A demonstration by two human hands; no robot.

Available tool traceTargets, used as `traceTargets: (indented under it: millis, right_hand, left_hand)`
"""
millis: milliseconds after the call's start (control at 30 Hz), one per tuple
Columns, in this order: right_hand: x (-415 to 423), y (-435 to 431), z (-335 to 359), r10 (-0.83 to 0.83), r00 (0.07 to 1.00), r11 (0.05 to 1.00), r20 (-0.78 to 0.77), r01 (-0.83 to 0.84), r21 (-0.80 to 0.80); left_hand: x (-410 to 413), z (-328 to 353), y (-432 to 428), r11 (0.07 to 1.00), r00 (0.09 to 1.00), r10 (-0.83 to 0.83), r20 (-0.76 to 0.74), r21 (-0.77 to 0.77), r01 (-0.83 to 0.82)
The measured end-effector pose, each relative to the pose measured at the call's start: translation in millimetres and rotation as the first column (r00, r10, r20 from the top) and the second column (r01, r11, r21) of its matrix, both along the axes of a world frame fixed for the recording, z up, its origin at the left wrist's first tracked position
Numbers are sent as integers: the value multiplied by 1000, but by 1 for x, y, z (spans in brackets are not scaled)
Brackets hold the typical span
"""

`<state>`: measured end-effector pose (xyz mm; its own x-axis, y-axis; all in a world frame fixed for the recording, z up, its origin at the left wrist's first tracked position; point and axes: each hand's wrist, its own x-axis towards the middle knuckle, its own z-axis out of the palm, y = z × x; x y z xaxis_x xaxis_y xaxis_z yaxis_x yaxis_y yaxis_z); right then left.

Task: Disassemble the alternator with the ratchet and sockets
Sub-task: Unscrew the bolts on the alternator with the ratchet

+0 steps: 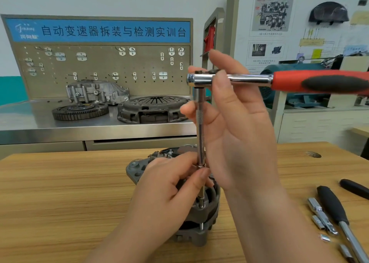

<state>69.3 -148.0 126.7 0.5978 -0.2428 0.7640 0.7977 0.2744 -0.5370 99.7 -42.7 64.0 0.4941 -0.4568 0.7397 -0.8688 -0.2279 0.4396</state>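
The grey alternator (201,220) stands on the wooden table (60,193) in front of me. A ratchet (279,82) with a red and black handle lies level above it, handle pointing right. From its chrome head a long extension bar (200,135) runs straight down to a bolt on the alternator's near side. My right hand (235,123) holds the ratchet head, fingers round the neck, thumb beside the bar's top. My left hand (169,191) pinches the bar's lower end just above the alternator and covers much of the housing.
To the right on the table lie a black-handled chrome driver (337,210), another black handle (353,189), an extension piece (319,216) and small sockets (325,238). Behind stands a steel bench with a clutch cover (153,109), a flywheel (79,112), a gearbox housing and a pegboard.
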Motion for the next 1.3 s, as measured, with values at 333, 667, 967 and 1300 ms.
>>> traceTargets:
  millis: [333, 667, 967, 1300]
  right_hand:
    - [1, -4, 0, 158, 983, 987, -95, -154, 47]
    - [-3, 0, 2, -112, 992, 987, 52, 117, -111]
    - [-1, -4, 1, 99, 993, 995, -57, -98, 18]
    - [0, 0, 0, 76, 997, 997, -14, -76, -4]
  left_hand:
    - [0, -1, -1, 1000, 999, -8, 38, 4, 8]
    - [0, -2, 0, 1000, 1000, 22, 4, 6, -22]
    - [0, 0, 0, 1000, 1000, -17, 26, 17, 17]
    - [1, -1, 0, 1000, 999, -11, 40, 4, 11]
